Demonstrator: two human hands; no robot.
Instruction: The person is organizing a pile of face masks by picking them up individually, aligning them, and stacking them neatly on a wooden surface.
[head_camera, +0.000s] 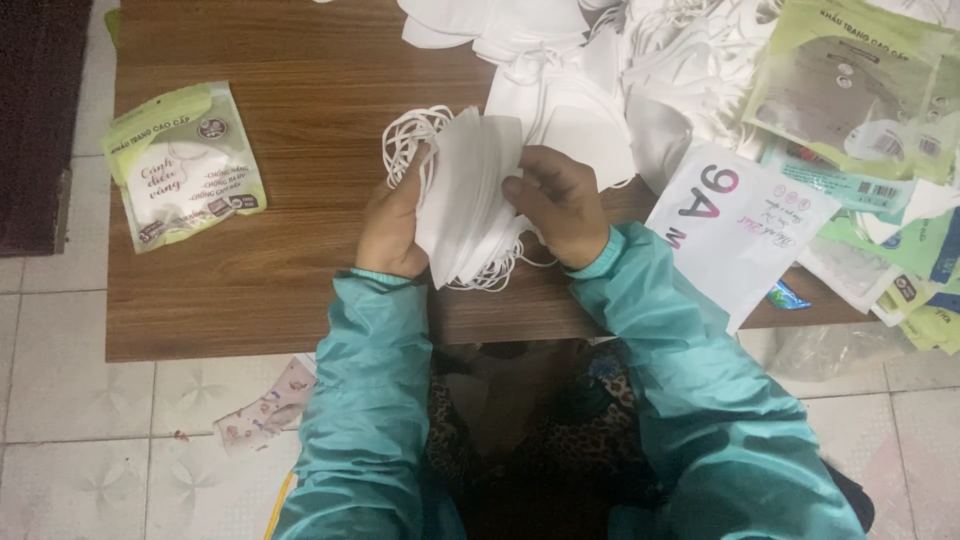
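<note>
- Teal sleeves (640, 330) fill the near edge of the view, both forearms reaching up onto a low wooden table (290, 120).
- Left hand (395, 225) and right hand (560, 205) hold one stack of white face masks (470, 195) between them, just above the near part of the table.
- Left fingers are tucked behind the stack, thumb side along its left edge; right fingers (525, 190) are curled together and pressed on its front face — both hands closed on it.
- Ear loops (405, 135) spill out at the top left and below the stack.
- Handling, as a judgement: very light, soft, thin layers that slide on each other; the stack would fan apart if held loosely. Best gripped across the flat faces, near the folded edge — not by the loops, which tangle.
- Loose heap of masks (580, 70) lies just beyond.
- Green packet (185, 165) sits well to the left; more printed bags (850, 90) crowd the right.
</note>
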